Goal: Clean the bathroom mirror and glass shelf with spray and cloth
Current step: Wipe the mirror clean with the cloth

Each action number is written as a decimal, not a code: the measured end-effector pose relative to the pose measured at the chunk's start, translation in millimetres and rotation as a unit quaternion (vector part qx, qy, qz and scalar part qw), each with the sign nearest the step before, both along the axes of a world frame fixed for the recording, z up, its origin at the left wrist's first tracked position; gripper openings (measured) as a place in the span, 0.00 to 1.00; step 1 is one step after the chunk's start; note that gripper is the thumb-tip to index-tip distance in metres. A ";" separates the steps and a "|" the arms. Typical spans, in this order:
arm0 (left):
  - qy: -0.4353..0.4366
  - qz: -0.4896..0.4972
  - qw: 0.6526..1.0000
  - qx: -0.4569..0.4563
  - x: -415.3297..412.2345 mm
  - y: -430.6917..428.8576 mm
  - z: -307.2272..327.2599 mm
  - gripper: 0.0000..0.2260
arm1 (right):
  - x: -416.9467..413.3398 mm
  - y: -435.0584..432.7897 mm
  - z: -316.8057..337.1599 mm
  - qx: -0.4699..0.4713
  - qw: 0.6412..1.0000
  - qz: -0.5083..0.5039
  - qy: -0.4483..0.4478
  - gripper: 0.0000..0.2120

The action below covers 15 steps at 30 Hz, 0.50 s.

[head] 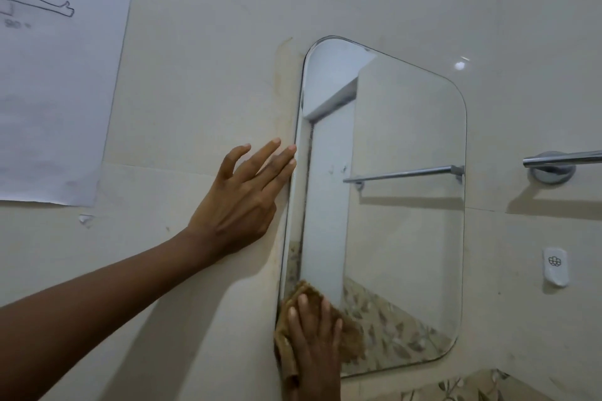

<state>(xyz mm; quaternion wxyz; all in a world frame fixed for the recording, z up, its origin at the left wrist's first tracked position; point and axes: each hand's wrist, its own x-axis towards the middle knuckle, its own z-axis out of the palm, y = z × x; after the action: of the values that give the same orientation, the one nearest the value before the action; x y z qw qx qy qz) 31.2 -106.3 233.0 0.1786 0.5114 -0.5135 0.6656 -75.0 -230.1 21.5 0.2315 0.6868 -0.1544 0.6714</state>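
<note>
A frameless mirror (404,192) with rounded corners hangs on the cream tiled wall. My right hand (314,342) presses a brown cloth (350,332) flat against the mirror's lower left corner. My left hand (242,202) rests open on the wall tile, its fingertips touching the mirror's left edge about halfway up. Dark spotting shows along the mirror's lower left edge above the cloth. No spray bottle and no glass shelf are in view.
A chrome towel bar (560,159) juts from the wall right of the mirror, with a small white wall hook (556,267) below it. A white paper sheet (55,75) with a drawing is taped at the upper left. Patterned tiles (462,387) run below the mirror.
</note>
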 end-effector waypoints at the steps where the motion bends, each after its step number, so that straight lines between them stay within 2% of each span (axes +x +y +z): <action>1: 0.025 0.004 1.000 -0.007 -1.2 0.4 1.1 0.25 | -0.1 5.4 8.0 -0.010 0.999 0.022 0.025 0.22; 5: 0.111 -0.011 0.993 -0.031 -2.7 2.5 1.8 0.27 | -6.0 23.3 65.5 -0.048 0.994 0.037 0.091 0.21; 10: 0.113 -0.026 0.993 -0.030 -4.3 3.0 1.9 0.25 | -2.0 19.6 136.1 -0.049 0.994 0.058 0.080 0.30; 15: 0.108 -0.002 0.994 -0.031 -2.6 1.3 2.0 0.24 | -5.2 16.2 216.0 -0.052 0.993 0.072 0.084 0.25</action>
<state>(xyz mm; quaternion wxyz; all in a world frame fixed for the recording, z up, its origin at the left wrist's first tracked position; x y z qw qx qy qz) 28.6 -105.0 235.0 0.2502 0.5732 -0.4711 0.6221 -80.2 -213.9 237.5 0.2299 0.7372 -0.0494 0.6335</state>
